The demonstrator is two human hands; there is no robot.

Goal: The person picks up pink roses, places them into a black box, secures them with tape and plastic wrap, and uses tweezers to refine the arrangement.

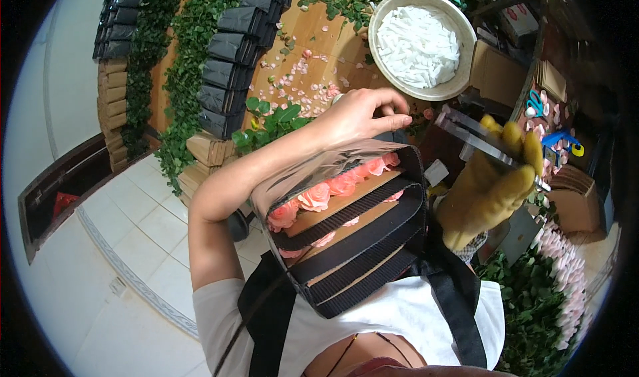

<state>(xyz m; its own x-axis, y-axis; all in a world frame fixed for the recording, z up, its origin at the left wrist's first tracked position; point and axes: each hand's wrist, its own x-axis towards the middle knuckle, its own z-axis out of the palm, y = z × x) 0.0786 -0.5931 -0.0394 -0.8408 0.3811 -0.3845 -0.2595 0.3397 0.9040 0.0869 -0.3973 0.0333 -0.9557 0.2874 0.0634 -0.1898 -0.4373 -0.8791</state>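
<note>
A bundle of pink roses (314,196) rests against my chest, layered between strips of brown card and black corrugated paper (359,270) inside a dark glossy wrap (313,171). My bare left forearm reaches along its far side. Just beyond the wrap, my left hand (373,113) has its thumb and forefinger curved with a gap between them and nothing visible in it. To the right of the bundle, my right hand (492,184) wears a yellow work glove. Its fingers are curled round a long clear and silvery tool (479,135), whose exact kind I cannot make out.
A pale round basin (468,67) full of short white pieces stands at the far right. Black-wrapped bundles (226,71) with green leaves line the far left. Petals (303,87) litter the wooden surface. Blue scissors (534,103) lie at the right, above many pink roses (562,270).
</note>
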